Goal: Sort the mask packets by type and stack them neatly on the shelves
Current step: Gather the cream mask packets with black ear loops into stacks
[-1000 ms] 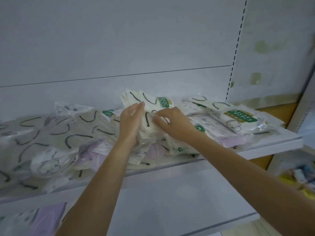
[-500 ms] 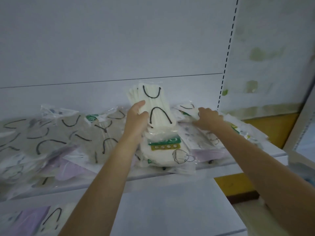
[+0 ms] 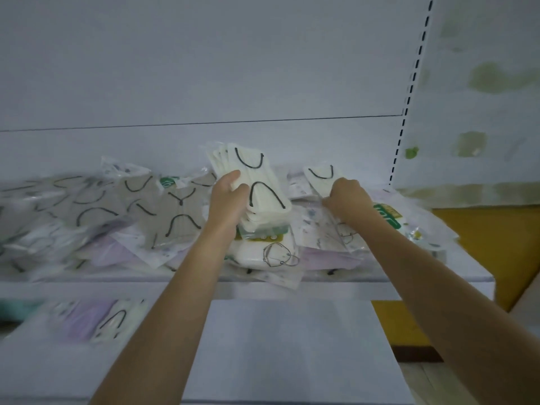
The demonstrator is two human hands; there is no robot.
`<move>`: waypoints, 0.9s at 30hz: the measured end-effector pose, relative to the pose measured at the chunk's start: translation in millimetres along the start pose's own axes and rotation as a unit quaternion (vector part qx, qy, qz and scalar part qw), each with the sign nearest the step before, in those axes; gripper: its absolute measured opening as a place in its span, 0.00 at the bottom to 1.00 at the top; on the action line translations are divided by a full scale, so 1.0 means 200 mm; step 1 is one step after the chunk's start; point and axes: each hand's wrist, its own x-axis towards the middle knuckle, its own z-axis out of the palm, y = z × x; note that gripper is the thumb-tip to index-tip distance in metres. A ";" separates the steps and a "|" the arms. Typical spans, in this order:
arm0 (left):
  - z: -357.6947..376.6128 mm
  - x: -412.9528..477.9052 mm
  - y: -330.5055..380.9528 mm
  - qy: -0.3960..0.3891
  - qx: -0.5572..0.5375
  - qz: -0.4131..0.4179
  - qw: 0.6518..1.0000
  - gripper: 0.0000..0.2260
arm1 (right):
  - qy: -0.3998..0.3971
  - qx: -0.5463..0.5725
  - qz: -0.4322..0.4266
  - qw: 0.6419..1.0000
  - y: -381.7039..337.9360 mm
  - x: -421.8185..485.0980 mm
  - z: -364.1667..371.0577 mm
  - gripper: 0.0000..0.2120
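Grey mask packets lying jumbled on shelf, left side. Left hand gripping cream packet stack upright at centre, fingers curling round it. Right hand lifting single cream packet, fingers seemingly pinching its lower edge, above green-labelled packets.

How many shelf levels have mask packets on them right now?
2. The upper shelf carries mask packets across its width; the lower shelf has some at its left end. Others may be hidden.
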 end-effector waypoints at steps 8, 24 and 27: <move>0.03 -0.07 0.00 0.015 -0.021 0.014 1.000 0.19 | 0.081 0.263 -0.150 0.950 -0.21 -0.29 -0.06 0.08; -0.89 -0.30 -0.15 -0.002 -0.162 0.045 0.986 0.36 | -0.056 0.439 -0.259 0.859 -0.91 -0.75 0.27 0.36; -1.21 -0.42 -0.29 -0.012 -0.134 0.018 0.991 0.26 | -0.069 0.447 -0.284 0.846 -1.13 -1.00 0.48 0.36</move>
